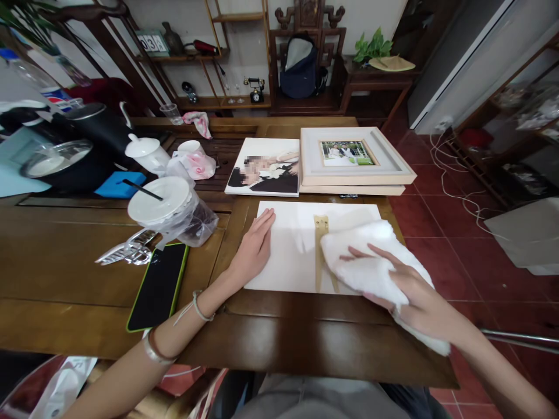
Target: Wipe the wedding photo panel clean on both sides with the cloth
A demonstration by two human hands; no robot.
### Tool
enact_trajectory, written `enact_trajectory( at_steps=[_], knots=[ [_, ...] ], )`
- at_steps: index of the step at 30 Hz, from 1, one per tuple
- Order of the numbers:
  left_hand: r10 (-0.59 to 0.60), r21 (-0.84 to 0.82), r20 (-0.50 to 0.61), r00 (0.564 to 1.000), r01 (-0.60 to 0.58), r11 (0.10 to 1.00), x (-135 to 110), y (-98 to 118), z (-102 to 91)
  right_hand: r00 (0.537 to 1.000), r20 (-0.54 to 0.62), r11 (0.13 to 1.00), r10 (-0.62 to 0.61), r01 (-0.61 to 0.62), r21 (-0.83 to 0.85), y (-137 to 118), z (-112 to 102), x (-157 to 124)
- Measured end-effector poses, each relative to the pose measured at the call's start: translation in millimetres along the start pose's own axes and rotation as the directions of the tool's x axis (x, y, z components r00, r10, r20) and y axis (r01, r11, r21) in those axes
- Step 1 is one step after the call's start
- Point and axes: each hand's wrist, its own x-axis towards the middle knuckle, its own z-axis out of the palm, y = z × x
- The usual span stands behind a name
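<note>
A white rectangular panel (288,250) lies flat on the wooden table, with a beige, two-legged stand piece (322,247) on its upper face. My left hand (257,241) rests on the panel's left edge, fingers stretched out and holding nothing. In my right hand (406,285) is a bunched white cloth (362,250), pressed on the panel's right part and covering its right corner. The cloth's edge touches the stand piece, and its tail hangs below my wrist. Part of my right fingers is hidden in the cloth's folds.
Behind the panel lie a photo print (266,169) and stacked pale picture frames (358,157). On the left are a phone (158,288), a lidded drink cup in plastic (163,203), a silvery clip (131,247), a white teapot (148,152) and a blue box (120,183).
</note>
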Motion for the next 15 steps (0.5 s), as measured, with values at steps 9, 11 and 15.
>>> enact_trajectory(
  at_steps=[9,11,15],
  knots=[
    [0.002,0.001,0.004,1.0,-0.002,1.0,-1.7,-2.8,2.0,0.979,-0.201,0.975,0.011,-0.056,-0.216,26.1,12.5,92.4],
    [0.003,0.006,0.008,1.0,-0.003,1.0,-1.7,-2.8,1.9,0.987,-0.159,0.958,-0.01,-0.036,-0.285,22.4,12.4,97.3],
    [0.022,0.014,0.011,1.0,-0.022,1.0,-1.8,-3.1,1.3,0.996,-0.041,0.945,-0.082,0.065,-0.322,4.3,16.3,78.0]
  ],
)
